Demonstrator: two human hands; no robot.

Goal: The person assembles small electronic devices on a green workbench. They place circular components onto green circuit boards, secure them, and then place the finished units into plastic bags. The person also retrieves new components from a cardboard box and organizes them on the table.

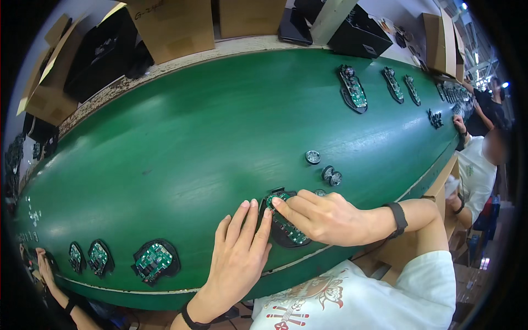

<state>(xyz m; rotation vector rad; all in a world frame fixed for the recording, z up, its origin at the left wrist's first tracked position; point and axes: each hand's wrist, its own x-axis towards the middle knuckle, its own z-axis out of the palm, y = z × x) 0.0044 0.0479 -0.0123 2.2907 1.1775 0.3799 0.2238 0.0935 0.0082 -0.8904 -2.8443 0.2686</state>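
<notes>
In front of me a green circuit board [290, 230] sits in a black housing at the belt's near edge. My right hand [333, 220] is closed over its far end, thumb and curled fingers pressed against the board. What may be pinched under the fingertips is hidden. My left hand [237, 261] lies with fingers stretched out, its fingertips at the housing's left edge. Just beyond are several small round parts with dark rims and silvery faces, among them a single disc [313, 157] and a touching pair [331, 176]. Another one is partly covered by my right hand.
Similar boards in black housings lie on the green belt [181, 143], left [155, 262] and far right [353, 91]. Cardboard boxes [170, 30] and a black bin [360, 33] line the far ledge. Co-workers' hands show at the left [45, 267] and right [460, 124].
</notes>
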